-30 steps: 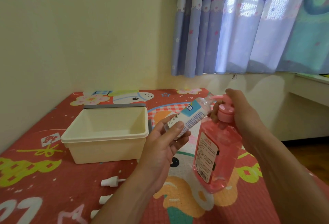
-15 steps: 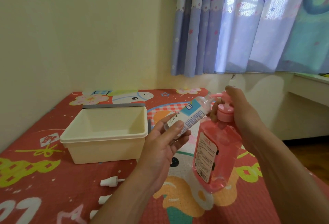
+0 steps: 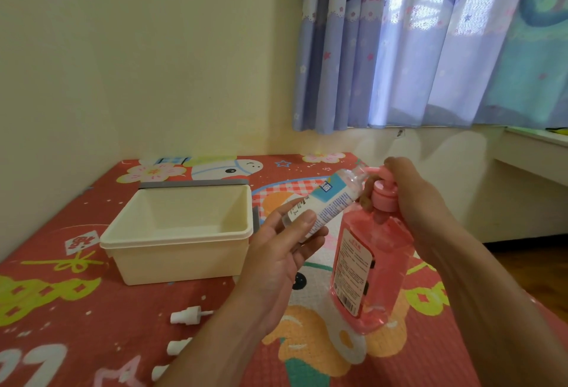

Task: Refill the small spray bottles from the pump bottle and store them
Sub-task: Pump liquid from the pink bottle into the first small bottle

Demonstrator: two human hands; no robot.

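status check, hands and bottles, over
Left hand holds small spray bottle tilted, mouth at pump spout. Right hand on pump bottle head. Spray caps loose on mat, bin empty. Nothing blocking.

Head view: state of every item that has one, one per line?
Small bottle: uncapped, tilted, neck at the pump spout, held by left hand.
Pump bottle: standing on the mat, leaning, nearly full; right hand on pump head.
Bin: open, empty.
Spray caps: off, lying loose on mat.
Curtains: drawn.
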